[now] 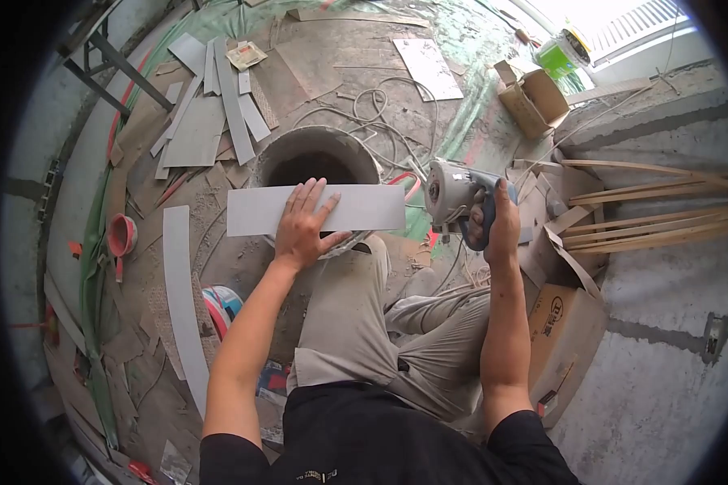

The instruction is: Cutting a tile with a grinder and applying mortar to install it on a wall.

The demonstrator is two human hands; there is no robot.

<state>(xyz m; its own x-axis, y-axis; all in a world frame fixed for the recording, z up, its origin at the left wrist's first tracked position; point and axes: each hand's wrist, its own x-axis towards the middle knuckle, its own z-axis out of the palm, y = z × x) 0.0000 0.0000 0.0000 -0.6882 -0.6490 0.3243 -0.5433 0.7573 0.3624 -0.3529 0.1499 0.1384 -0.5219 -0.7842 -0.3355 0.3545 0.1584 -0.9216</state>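
Note:
Across the rim of a round, dirty bucket [356, 153] lies a light grey tile strip [372, 208]. My left hand [302, 222] rests flat on the strip with its fingers spread, pressing on its middle. Just off the strip's right end, my right hand [497, 217] grips the handle of a handheld angle grinder [455, 192]. The grinder's round head faces the strip, with a gap between them. Whether its disc is spinning I cannot tell.
Tile offcuts [198, 129] lie piled at the far left, and a long strip [188, 299] is beside my left forearm. A cable [372, 109] loops beyond the bucket. Cardboard boxes [570, 331] and wooden slats [655, 222] stand right. A red scoop [121, 237] is at left.

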